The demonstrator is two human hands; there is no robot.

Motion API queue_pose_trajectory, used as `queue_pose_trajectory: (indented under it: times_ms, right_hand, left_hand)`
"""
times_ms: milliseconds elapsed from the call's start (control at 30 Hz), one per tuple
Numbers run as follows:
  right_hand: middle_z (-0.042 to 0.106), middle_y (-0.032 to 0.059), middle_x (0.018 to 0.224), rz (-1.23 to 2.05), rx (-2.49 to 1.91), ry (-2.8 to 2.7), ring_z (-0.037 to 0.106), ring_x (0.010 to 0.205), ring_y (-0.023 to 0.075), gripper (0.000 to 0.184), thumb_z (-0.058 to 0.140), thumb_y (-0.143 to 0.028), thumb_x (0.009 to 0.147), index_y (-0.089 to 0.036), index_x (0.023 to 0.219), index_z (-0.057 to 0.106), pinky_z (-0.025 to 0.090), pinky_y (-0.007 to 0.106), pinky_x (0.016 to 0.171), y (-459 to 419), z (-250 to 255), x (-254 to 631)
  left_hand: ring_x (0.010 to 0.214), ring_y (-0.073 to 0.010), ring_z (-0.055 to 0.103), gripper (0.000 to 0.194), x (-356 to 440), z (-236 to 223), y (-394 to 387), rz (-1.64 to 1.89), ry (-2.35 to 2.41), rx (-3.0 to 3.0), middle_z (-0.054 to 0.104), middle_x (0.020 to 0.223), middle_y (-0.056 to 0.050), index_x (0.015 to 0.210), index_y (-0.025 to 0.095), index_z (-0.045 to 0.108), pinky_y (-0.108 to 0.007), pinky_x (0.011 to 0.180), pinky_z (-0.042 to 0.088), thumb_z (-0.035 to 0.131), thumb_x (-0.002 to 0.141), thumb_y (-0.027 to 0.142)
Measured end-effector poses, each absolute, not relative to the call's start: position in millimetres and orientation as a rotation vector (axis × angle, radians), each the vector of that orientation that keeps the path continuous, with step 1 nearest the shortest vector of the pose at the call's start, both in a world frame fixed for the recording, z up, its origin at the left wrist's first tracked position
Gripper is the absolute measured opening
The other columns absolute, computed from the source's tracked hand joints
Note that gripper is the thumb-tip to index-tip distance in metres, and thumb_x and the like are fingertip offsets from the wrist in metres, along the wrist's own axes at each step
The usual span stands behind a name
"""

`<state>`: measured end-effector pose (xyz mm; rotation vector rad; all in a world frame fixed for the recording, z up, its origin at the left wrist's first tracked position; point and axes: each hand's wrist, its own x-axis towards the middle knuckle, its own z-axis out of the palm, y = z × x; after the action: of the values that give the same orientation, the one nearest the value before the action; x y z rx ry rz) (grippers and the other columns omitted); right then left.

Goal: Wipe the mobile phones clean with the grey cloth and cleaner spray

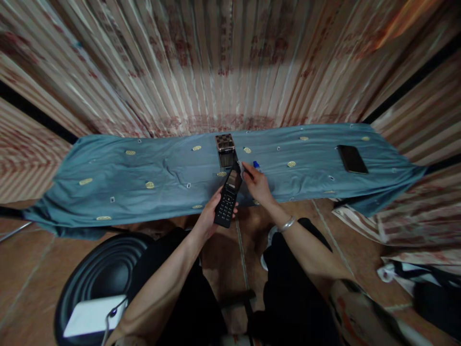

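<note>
My left hand [211,211] is wrapped round the lower half of an unfolded black flip phone [226,206], its keypad facing up and its screen half tilted away. At the top edge of the screen, my right hand [257,182] is closed in a pinch on a small pale piece [240,167], perhaps cloth or tissue; most of it is hidden by the fingers. Just beyond the phone, a second folding device with a checkered cover [225,142] lies on the table. A small blue-capped item [256,164] sits right behind my right hand.
A blue cloth with yellow pineapple prints [173,163] covers the narrow table. Toward its right end lies a dark flat rectangular case [352,159]. A black round stool [104,269] at lower left bears a white box with a cable [91,315]. Striped curtains [216,62] hang behind.
</note>
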<state>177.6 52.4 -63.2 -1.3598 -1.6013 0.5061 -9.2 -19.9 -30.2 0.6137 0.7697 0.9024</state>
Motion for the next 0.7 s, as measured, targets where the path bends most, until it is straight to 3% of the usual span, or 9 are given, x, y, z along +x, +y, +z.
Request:
queue_pose_trajectory:
  times_ms: [233,400,567,700]
  right_hand:
    - [0.071,0.0098,0.123,0.703,-1.369,-1.355,0.065,0.116,0.0239,0.040,0.053,-0.025,0.086,-0.016,0.122,0.067,0.048,0.041,0.105,63.9,-70.7,177.1]
    - [0.070,0.0076,0.126,0.476,-1.346,-1.475,0.064,0.119,0.0237,0.041,0.046,-0.024,0.090,-0.019,0.126,0.065,0.047,0.044,0.107,46.9,-53.0,176.8]
    - [0.065,0.0105,0.132,0.346,-1.087,-1.921,0.059,0.124,0.0219,0.047,0.037,-0.013,0.095,-0.018,0.137,0.056,0.047,0.043,0.108,17.0,-38.8,156.2]
    - [0.060,0.0140,0.137,0.301,-0.996,-2.177,0.051,0.131,0.0252,0.052,0.039,-0.008,0.091,-0.016,0.141,0.052,0.045,0.048,0.111,2.2,-42.9,136.8]
  left_hand:
    - [0.066,-0.0186,0.070,0.060,-9.4,-25.2,-17.0,0.930,0.737,0.530,0.074,0.085,-0.011,0.153,0.016,0.024,-0.027,0.060,0.054,0.040,0.099,0.037]
    - [0.066,-0.0183,0.071,0.056,-12.4,-19.5,-11.5,0.968,0.784,0.470,0.074,0.086,-0.013,0.153,0.015,0.026,-0.026,0.060,0.054,0.023,0.102,0.040]
    - [0.070,-0.0201,0.071,0.060,-11.1,-23.0,-10.1,0.996,0.810,0.472,0.073,0.089,-0.012,0.146,0.015,0.041,-0.029,0.061,0.055,0.036,0.098,0.050]
    - [0.089,-0.0233,0.070,0.056,-6.6,-26.3,-8.0,1.067,0.826,0.416,0.073,0.100,-0.011,0.135,0.013,0.055,-0.035,0.077,0.057,0.043,0.096,0.051]
